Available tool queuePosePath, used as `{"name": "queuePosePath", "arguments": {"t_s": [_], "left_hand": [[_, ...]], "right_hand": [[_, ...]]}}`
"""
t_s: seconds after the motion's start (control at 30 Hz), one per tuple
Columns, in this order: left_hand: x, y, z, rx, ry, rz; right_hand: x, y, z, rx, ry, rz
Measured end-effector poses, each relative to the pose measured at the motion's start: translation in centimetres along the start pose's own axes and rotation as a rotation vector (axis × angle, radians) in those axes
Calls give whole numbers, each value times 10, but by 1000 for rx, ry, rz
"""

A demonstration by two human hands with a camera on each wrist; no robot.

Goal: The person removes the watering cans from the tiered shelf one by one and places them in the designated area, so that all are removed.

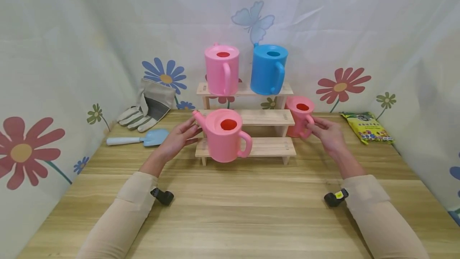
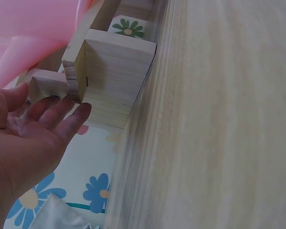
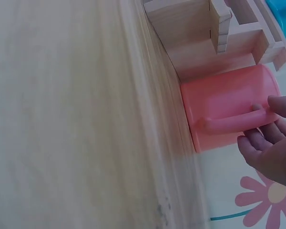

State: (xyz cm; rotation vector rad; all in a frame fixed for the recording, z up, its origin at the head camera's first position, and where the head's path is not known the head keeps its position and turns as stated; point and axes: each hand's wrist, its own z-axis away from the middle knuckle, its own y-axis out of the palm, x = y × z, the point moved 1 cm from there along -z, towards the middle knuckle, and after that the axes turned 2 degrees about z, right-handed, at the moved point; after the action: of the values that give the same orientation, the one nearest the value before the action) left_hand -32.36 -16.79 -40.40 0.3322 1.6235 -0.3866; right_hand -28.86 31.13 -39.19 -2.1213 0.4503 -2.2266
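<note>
A coral-pink watering can (image 1: 224, 143) stands on the lowest step of a wooden tiered stand (image 1: 267, 147), its spout pointing left. My left hand (image 1: 181, 135) is at the stand's left end beside that spout. In the left wrist view, the left fingers (image 2: 62, 117) are loosely bent, their tips right at the end of a wooden step. On the table against the stand's right side is another coral-pink watering can (image 1: 297, 119). My right hand (image 1: 328, 133) grips its handle (image 3: 233, 122), thumb on one side and fingers on the other.
A light pink watering can (image 1: 217, 71) and a blue one (image 1: 266, 71) occupy the top step. Work gloves (image 1: 149, 105) and a light-blue trowel (image 1: 155, 137) lie at the left. A yellow-green packet (image 1: 368, 128) lies at the right, near the flowered curtain (image 1: 359, 31).
</note>
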Motion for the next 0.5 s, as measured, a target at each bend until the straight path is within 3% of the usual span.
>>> {"name": "queuePosePath", "arguments": {"t_s": [0.07, 0.17, 0.3, 0.4, 0.5], "left_hand": [[0, 0, 1, -2, -3, 4], [1, 0, 1, -1, 2, 3], [1, -1, 1, 5, 10, -7], [1, -2, 1, 7, 13, -10], [2, -2, 1, 12, 16, -2]], "right_hand": [[2, 0, 2, -15, -7, 64], [11, -2, 6, -112, -39, 180], [35, -1, 21, -256, -162, 222], [58, 14, 43, -245, -312, 170], [75, 37, 69, -160, -442, 107]]}}
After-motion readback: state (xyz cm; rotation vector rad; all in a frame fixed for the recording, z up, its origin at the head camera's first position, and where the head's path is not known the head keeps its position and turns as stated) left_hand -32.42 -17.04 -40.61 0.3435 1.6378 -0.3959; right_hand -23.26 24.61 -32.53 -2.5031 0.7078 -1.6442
